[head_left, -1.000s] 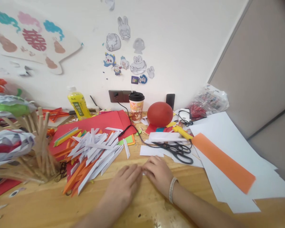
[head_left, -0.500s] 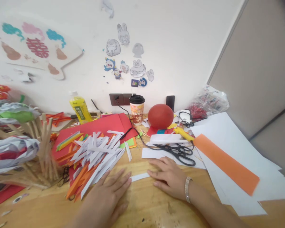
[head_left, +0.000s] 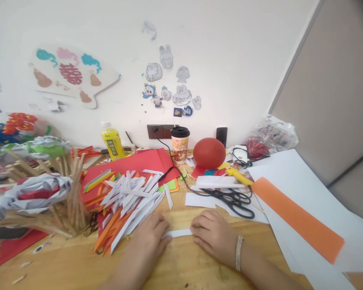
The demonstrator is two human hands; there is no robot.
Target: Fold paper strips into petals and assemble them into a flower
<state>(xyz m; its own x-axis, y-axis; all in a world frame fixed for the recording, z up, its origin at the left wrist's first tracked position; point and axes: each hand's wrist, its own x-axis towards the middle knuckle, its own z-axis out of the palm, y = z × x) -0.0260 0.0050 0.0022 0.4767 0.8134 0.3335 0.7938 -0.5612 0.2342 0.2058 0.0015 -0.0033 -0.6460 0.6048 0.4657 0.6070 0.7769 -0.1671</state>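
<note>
A narrow white paper strip [head_left: 180, 233] lies across the wooden table between my hands. My left hand [head_left: 149, 237], slightly blurred, has its fingers bent and its thumb and forefinger at the strip's left end. At the other end, my right hand [head_left: 214, 235] has curled fingertips pinching the strip; a bracelet circles that wrist. Beside my left hand is a pile of folded white paper strips [head_left: 136, 193], with orange paper strips [head_left: 109, 229] below them. Black-handled scissors [head_left: 234, 199] rest beyond my right hand.
Behind stand a yellow drink bottle [head_left: 112, 141], a lidded paper cup [head_left: 180, 147] and a red balloon [head_left: 209, 153]. A yellow glue gun [head_left: 238, 176] and an orange sheet [head_left: 299, 219] on white paper [head_left: 286, 171] lie right. Wooden sticks [head_left: 77, 193] and paper-wrapped pieces [head_left: 39, 193] crowd the left.
My left hand's fingers have drawn in from lying flat to bent at the strip's end. My right fingers have curled more. The camera view has shifted slightly left and up.
</note>
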